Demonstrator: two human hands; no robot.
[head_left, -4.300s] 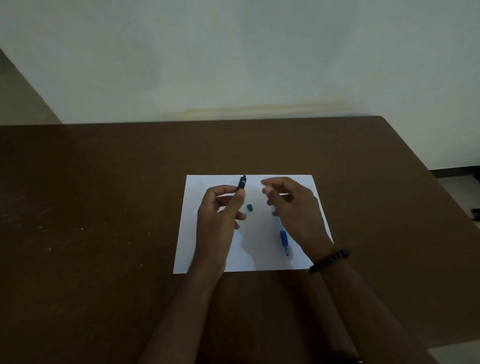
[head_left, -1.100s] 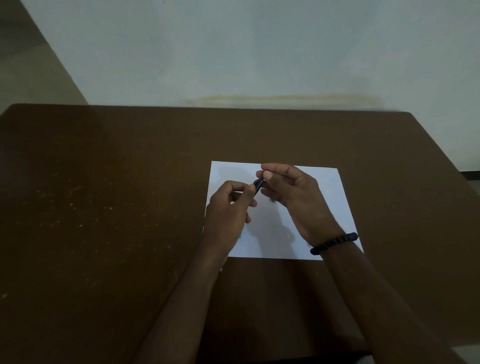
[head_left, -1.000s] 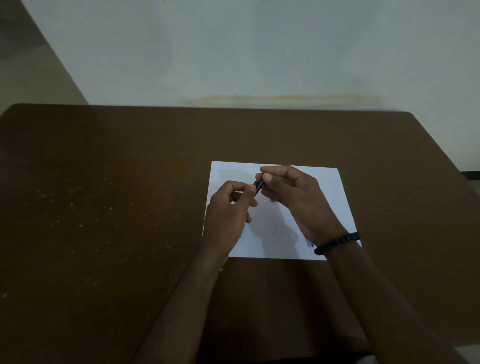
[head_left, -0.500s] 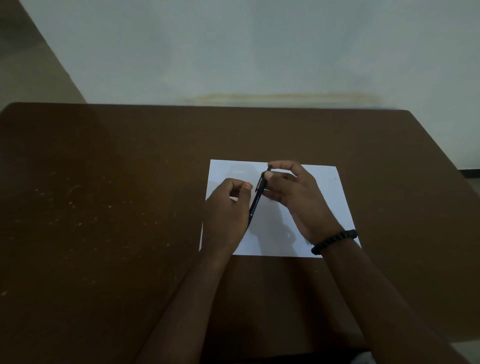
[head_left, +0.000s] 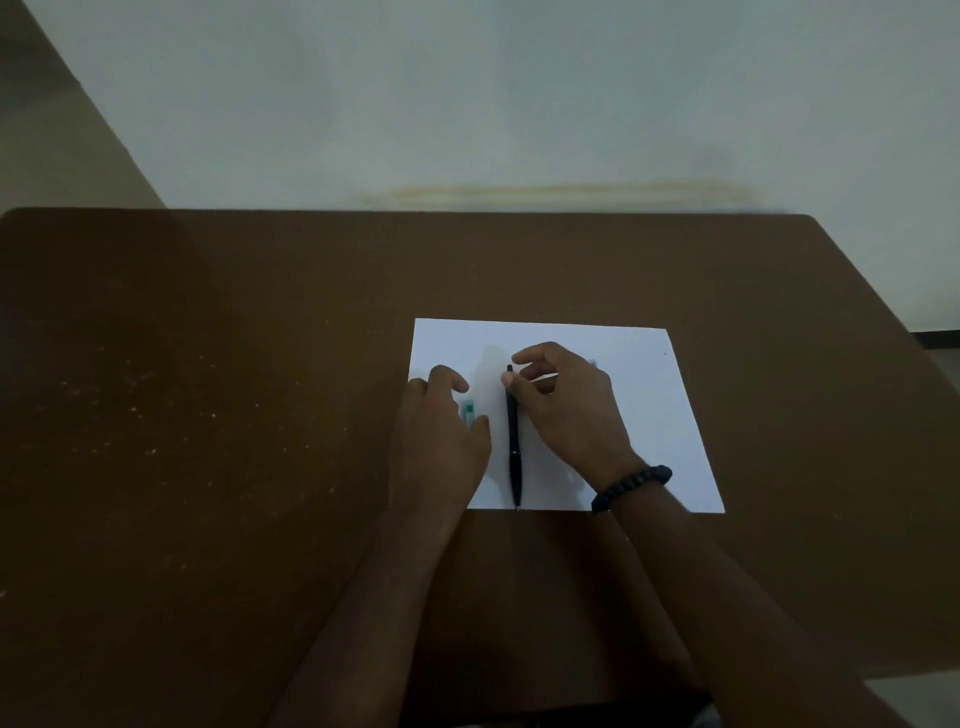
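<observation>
A black pen (head_left: 514, 441) lies flat on a white sheet of paper (head_left: 644, 395), its tip at the sheet's near edge. My right hand (head_left: 566, 410) hovers at the pen's far end. Its thumb tip touches the barrel and its fingers are loosely bent, not wrapped round it. My left hand (head_left: 441, 431) rests on the left part of the sheet with relaxed fingers and holds nothing. A small teal piece (head_left: 469, 410) lies on the paper between its thumb and forefinger. A bluish bit (head_left: 592, 362) peeks out beyond my right knuckles.
The paper lies on a wide brown table (head_left: 208, 415) whose far edge meets a pale wall (head_left: 519, 104). The table's right edge slants away near the paper. A black bead bracelet (head_left: 631, 486) is on my right wrist.
The pen, held up between both hands half a second ago, now lies flat on the paper. My left hand has let go and moved left; my right hand has loosened.
</observation>
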